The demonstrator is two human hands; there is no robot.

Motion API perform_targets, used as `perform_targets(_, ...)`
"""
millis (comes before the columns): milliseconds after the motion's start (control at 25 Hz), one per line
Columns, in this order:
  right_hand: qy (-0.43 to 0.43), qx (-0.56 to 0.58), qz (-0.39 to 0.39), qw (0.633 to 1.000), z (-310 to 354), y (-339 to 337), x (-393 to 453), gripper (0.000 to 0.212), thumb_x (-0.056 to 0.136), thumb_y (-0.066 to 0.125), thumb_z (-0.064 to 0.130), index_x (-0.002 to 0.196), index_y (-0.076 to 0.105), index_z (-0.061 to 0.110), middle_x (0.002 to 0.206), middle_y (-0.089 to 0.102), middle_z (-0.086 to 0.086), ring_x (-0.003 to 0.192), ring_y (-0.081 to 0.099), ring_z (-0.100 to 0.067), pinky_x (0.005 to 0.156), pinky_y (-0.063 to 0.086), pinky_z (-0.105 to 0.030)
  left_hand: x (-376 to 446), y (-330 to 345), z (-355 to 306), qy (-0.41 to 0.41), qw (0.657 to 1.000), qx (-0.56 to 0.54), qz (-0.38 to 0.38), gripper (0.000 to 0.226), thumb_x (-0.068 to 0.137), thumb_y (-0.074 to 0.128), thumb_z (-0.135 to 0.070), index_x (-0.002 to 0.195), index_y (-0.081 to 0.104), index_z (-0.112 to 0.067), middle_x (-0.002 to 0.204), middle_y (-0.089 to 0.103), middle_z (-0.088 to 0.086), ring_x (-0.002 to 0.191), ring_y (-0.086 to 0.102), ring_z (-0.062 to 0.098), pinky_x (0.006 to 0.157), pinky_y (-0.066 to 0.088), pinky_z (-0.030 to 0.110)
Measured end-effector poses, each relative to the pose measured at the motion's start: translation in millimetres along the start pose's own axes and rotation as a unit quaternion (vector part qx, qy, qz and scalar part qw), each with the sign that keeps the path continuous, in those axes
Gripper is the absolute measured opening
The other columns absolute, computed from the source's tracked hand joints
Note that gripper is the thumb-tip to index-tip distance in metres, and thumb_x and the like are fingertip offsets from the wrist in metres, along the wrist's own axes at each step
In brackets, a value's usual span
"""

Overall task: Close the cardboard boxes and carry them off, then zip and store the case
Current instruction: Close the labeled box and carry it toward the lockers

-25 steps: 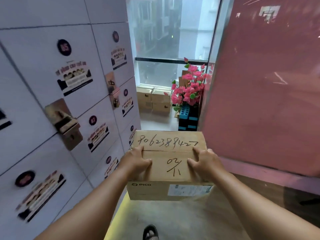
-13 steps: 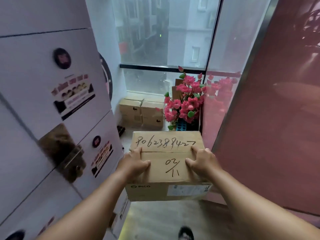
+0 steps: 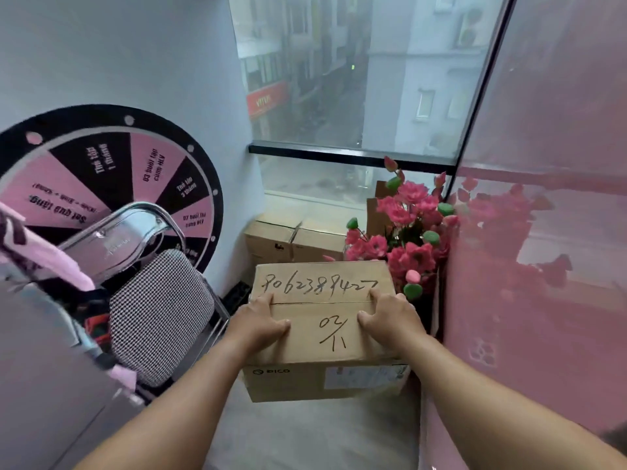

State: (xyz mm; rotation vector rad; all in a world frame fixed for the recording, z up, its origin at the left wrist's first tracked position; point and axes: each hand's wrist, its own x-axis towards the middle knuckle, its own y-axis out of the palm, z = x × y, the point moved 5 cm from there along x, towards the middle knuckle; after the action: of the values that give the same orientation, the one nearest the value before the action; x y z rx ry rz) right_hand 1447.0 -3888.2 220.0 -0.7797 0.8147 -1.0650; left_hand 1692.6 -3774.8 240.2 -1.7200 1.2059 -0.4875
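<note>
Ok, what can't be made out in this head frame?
- Fingertips of both hands: curl over the sides of the carried box.
- Stacked boxes by the window: lower parts hidden by the carried box.
- White label: too blurred to read.
- Flower base: hidden.

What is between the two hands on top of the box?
In the head view, between the left hand and the right hand lies only the bare top of the cardboard box, with its flap seam and handwritten "02/11" on it.
</note>
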Motion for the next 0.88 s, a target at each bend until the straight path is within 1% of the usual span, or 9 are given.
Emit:
perform_targets(160, -0.01, 0.002, 0.014, 1.0, 32, 8, 118, 0.053, 0.086, 0.06, 0.048, 0.135, 0.053, 0.03, 0.123, 0.055, -0.017, 0.112, 0.054, -0.037, 0.099, 0.047, -0.044, 111, -10, 2, -0.026, 1.0, -0.01, 0.005, 0.064, 0.078, 0.068, -0.045, 0.136, 0.049, -0.022, 0.131, 0.061, 0.006, 0.116, 0.058, 0.027, 0.093, 0.047, 0.033)
perform_targets(280, -0.033, -0.014, 0.026, 0.999, 64, 12, 205, 0.05, 0.088, 0.061, 0.043, 0.134, 0.054, 0.025, 0.119, 0.059, -0.015, 0.11, 0.055, -0.033, 0.099, 0.048, -0.045, 199, -23, 10, -0.04, 0.999, -0.032, 0.012, 0.068, 0.078, 0.069, -0.043, 0.139, 0.047, -0.022, 0.133, 0.06, 0.004, 0.118, 0.058, 0.026, 0.095, 0.049, 0.033)
perform_targets(400, -0.045, -0.024, 0.043, 0.998, 99, 7, 291, 0.044, 0.085, 0.061, 0.04, 0.126, 0.058, 0.023, 0.111, 0.062, -0.01, 0.101, 0.06, -0.029, 0.092, 0.054, -0.046, 289, -47, 14, -0.054, 0.997, -0.047, 0.015, 0.07, 0.077, 0.069, -0.041, 0.141, 0.045, -0.026, 0.134, 0.059, 0.003, 0.118, 0.058, 0.026, 0.095, 0.048, 0.031)
perform_targets(480, -0.051, -0.029, 0.047, 0.997, 118, 2, 343, 0.042, 0.084, 0.062, 0.038, 0.122, 0.059, 0.023, 0.11, 0.063, -0.008, 0.099, 0.061, -0.029, 0.09, 0.055, -0.046, 343, -60, 14, -0.058, 0.997, -0.054, 0.014, 0.071, 0.078, 0.069, -0.039, 0.143, 0.044, -0.026, 0.135, 0.058, 0.004, 0.119, 0.057, 0.026, 0.095, 0.047, 0.03)
perform_targets(560, -0.053, -0.028, 0.048, 0.997, 133, -3, 386, 0.042, 0.083, 0.063, 0.038, 0.122, 0.059, 0.024, 0.112, 0.064, -0.008, 0.098, 0.062, -0.028, 0.09, 0.055, -0.044, 387, -71, 11, -0.055, 0.997, -0.06, 0.012, 0.07, 0.079, 0.069, -0.037, 0.143, 0.044, -0.025, 0.135, 0.059, 0.004, 0.119, 0.057, 0.025, 0.091, 0.044, 0.027)
perform_targets(680, -0.056, -0.018, 0.057, 0.997, 155, 2, 461, 0.042, 0.082, 0.065, 0.036, 0.122, 0.061, 0.023, 0.113, 0.067, -0.004, 0.095, 0.063, -0.023, 0.086, 0.056, -0.039, 462, -80, 13, -0.069, 0.995, -0.062, 0.019, 0.068, 0.079, 0.069, -0.037, 0.142, 0.045, -0.024, 0.133, 0.059, 0.004, 0.117, 0.057, 0.024, 0.086, 0.042, 0.024)
perform_targets(760, -0.061, -0.013, 0.069, 0.996, 167, 11, 517, 0.045, 0.082, 0.064, 0.036, 0.125, 0.062, 0.023, 0.117, 0.068, -0.005, 0.096, 0.062, -0.023, 0.086, 0.054, -0.037, 517, -85, 17, -0.078, 0.995, -0.052, 0.02, 0.071, 0.078, 0.069, -0.04, 0.143, 0.045, -0.025, 0.133, 0.06, 0.002, 0.118, 0.057, 0.023, 0.089, 0.044, 0.025)
perform_targets(880, -0.062, -0.013, 0.095, 0.994, 181, 27, 595, 0.048, 0.081, 0.061, 0.038, 0.127, 0.059, 0.025, 0.121, 0.066, -0.008, 0.107, 0.062, -0.028, 0.094, 0.053, -0.043, 591, -91, 22, -0.092, 0.995, -0.034, 0.016, 0.076, 0.077, 0.07, -0.042, 0.146, 0.042, -0.025, 0.135, 0.058, 0.001, 0.121, 0.055, 0.023, 0.097, 0.045, 0.03)
